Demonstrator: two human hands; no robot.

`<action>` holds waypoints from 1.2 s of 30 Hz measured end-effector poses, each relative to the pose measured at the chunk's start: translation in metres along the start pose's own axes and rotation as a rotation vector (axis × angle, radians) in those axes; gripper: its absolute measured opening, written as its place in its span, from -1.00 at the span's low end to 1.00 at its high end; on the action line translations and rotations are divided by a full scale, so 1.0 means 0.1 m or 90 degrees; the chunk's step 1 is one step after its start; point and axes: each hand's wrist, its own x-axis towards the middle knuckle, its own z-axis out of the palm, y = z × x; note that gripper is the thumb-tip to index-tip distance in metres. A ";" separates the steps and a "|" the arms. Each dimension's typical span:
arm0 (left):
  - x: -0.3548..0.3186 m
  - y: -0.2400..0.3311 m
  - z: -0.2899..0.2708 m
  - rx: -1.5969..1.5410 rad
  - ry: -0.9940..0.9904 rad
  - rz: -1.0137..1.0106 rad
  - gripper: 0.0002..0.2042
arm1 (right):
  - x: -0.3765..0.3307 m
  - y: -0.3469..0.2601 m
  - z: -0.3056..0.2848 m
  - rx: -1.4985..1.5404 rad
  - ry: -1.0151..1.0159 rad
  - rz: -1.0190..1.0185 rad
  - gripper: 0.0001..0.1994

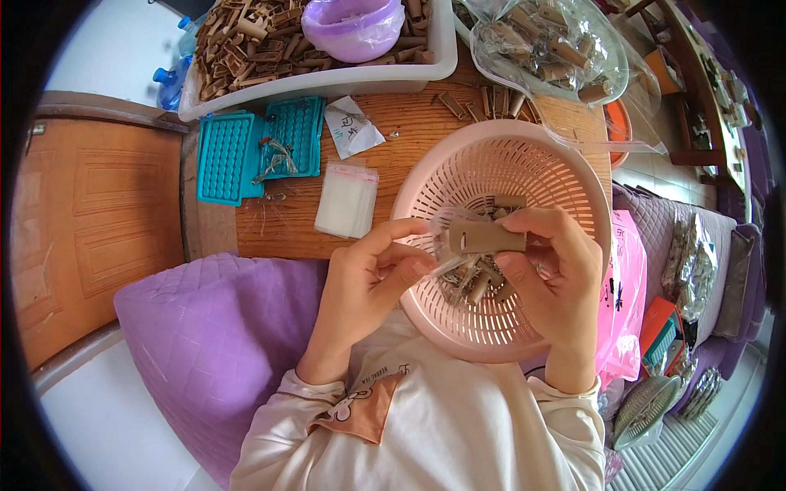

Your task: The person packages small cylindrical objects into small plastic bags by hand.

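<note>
Over the pink plastic basket (591, 176), my right hand (563, 274) pinches a brown, curved cardboard piece (491, 239) with a small slot at its left end. My left hand (360, 274) pinches a small clear plastic bag (442, 219) between thumb and fingers. The slotted end of the cardboard overlaps the bag's mouth; how far inside it sits I cannot tell. Lower in the basket lie more brown cardboard pieces (509, 200) and some small things too jumbled to name.
Left of the basket lie a stack of clear bags (346, 200), a white paper slip (352, 127) and teal trays (232, 155). Behind stands a white bin (327, 86) of brown cardboard pieces with a purple bowl (356, 33). A clear bag of filled packets (544, 49) is back right.
</note>
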 end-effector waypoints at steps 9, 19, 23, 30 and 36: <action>0.02 -0.08 0.10 0.022 -0.036 0.051 -0.54 | 0.01 0.04 0.05 0.005 -0.019 0.114 -0.84; -0.04 -0.19 0.17 -0.169 -0.058 0.058 -0.43 | -0.03 0.08 0.04 0.139 -0.079 0.259 -0.88; -0.08 -0.10 0.20 -0.081 -0.037 0.071 -0.43 | -0.02 0.04 0.04 -0.071 -0.102 0.048 -0.85; -0.09 -0.01 0.20 -0.004 -0.062 0.036 -0.42 | -0.03 0.00 0.08 -0.081 -0.162 -0.013 -0.82; 0.01 -0.09 0.20 -0.233 -0.063 0.047 -0.39 | 0.01 0.17 0.06 -0.118 -0.214 -0.208 -0.69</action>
